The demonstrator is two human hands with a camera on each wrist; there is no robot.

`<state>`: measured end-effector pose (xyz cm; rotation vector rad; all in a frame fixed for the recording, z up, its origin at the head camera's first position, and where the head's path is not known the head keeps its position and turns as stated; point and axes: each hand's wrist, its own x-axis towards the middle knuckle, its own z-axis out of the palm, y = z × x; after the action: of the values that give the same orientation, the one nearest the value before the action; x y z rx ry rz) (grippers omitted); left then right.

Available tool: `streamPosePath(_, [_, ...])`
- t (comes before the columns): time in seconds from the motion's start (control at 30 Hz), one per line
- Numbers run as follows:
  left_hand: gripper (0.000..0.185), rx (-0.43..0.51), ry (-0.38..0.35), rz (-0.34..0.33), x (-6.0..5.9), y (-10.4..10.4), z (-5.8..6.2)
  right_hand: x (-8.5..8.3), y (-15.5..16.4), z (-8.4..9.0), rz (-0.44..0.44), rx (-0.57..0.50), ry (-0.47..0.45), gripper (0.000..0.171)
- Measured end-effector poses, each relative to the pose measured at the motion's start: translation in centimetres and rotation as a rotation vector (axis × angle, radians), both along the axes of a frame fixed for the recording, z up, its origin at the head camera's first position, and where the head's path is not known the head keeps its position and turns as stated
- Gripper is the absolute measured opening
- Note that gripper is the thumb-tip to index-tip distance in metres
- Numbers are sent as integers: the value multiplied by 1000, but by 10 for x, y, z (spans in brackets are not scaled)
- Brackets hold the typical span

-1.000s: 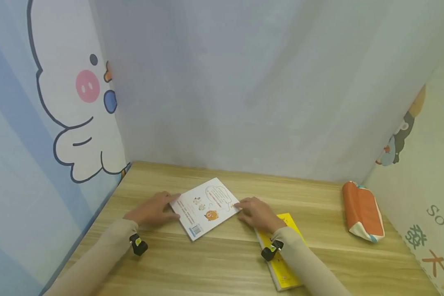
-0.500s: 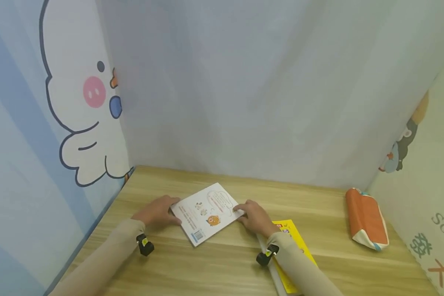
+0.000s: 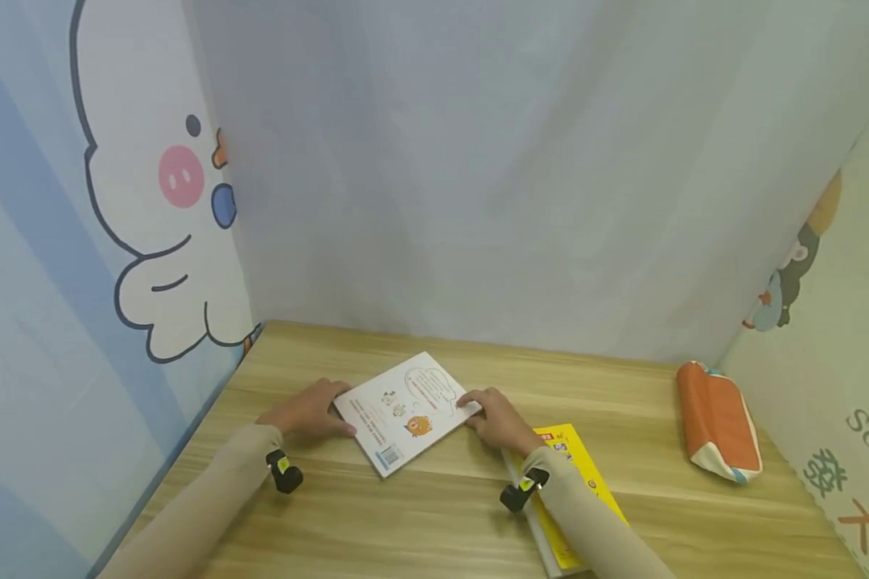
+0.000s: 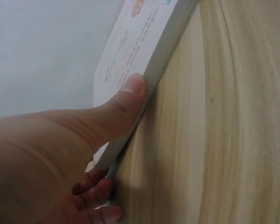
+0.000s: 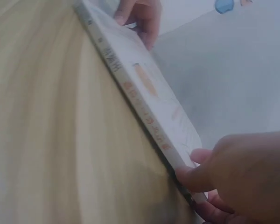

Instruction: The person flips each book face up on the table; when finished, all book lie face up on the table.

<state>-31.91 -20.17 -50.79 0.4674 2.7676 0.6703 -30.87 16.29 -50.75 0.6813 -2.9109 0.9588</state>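
A white book (image 3: 398,418) lies back cover up, at an angle, near the middle of the wooden table, its barcode corner towards me. My left hand (image 3: 307,410) grips its left corner; in the left wrist view the thumb (image 4: 130,88) presses the cover's edge while the other fingers curl below. At the right corner my right hand (image 3: 500,422) holds the book too. The right wrist view shows that hand's thumb (image 5: 189,177) against the printed spine (image 5: 140,105), with fingers beneath. Part of the book seems raised slightly off the table there.
A yellow book (image 3: 579,466) lies on the table (image 3: 420,523), partly under my right forearm. An orange and white pouch (image 3: 720,422) sits at the table's right side. Behind stands a grey curtain (image 3: 478,177), with printed cloth walls left and right.
My right hand has come slightly left and closed further round the book's corner. More of the yellow book shows beside the right forearm. The head view has shifted a little.
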Motion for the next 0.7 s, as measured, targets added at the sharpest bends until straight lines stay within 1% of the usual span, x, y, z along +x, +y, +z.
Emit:
streamPosePath(0.13, [89, -1, 1, 16, 0, 0, -1, -5, 4, 1, -8, -74, -121, 22])
streamPosePath(0.3, [89, 20, -18, 27, 1, 2, 2, -10, 9, 0, -36, -136, -217, 22])
streamPosePath(0.5, [82, 48, -34, 37, 2, 2, 3, -13, 11, -2, -40, -174, -264, 26])
streamPosePath(0.63, [80, 81, -45, 42, 3, 2, 5, -12, 11, 1, -30, -193, -265, 27])
streamPosePath(0.7, [81, 110, -48, 33, 4, 2, 7, -12, 11, 1, -31, -193, -260, 28])
